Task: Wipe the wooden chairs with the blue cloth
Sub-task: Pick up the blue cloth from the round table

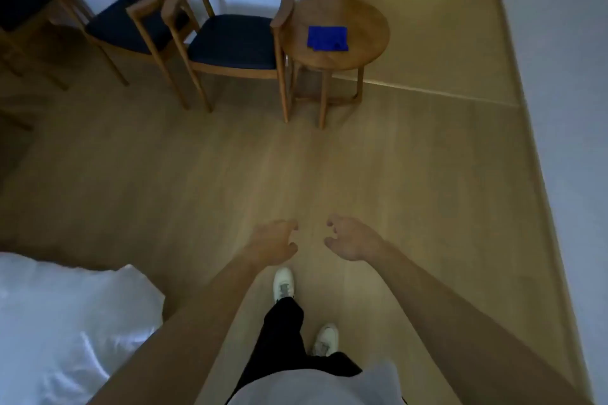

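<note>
The blue cloth (327,38) lies folded on the round worktop (368,52), upper centre, just beside the wooden chairs (230,26). Probably soft and light; pinch a folded edge. Left hand (273,245) and right hand (352,240) hang empty, fingers loosely curled.

Both arms are held out in front, bare, nearly straight. L hand (273,245) and R hand (352,240) are kept near each other, not touching. Fingers are curled a bit, loose. Nothing is held in either hand.
</note>
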Action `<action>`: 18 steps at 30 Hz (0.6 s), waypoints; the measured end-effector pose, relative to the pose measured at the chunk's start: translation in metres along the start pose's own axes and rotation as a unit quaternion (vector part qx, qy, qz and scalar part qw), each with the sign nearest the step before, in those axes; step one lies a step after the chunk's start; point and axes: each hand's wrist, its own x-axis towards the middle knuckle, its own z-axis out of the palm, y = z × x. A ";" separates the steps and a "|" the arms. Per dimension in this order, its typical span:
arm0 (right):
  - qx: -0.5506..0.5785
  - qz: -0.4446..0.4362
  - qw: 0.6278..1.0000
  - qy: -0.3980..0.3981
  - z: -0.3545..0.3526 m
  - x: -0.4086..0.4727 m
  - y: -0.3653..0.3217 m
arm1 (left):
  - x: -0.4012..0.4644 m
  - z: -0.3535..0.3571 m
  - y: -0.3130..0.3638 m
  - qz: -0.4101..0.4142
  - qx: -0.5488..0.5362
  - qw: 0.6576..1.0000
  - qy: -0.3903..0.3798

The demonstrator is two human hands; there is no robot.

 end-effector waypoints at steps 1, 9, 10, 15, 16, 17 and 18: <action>0.007 0.002 1.000 0.002 -0.009 0.007 -0.001 | 0.009 -0.007 -0.003 0.001 -0.004 1.000 0.010; -0.021 0.025 0.999 0.044 -0.102 0.072 -0.017 | 0.110 -0.094 -0.010 0.032 -0.016 0.998 0.057; -0.012 0.031 0.998 0.052 -0.114 0.083 -0.018 | 0.124 -0.105 -0.012 0.038 -0.017 0.997 0.059; 0.064 0.063 0.994 0.067 -0.165 0.123 -0.015 | 0.181 -0.153 -0.015 0.075 -0.002 0.996 0.038; 0.089 0.074 0.991 0.070 -0.174 0.131 -0.011 | 0.192 -0.161 -0.015 0.078 -0.003 0.996 0.033; 0.108 0.081 0.988 0.076 -0.184 0.139 -0.006 | 0.203 -0.169 -0.014 0.079 -0.006 0.996 0.029; 0.123 0.088 0.985 0.081 -0.193 0.148 -0.002 | 0.215 -0.177 -0.013 0.082 -0.012 0.996 0.026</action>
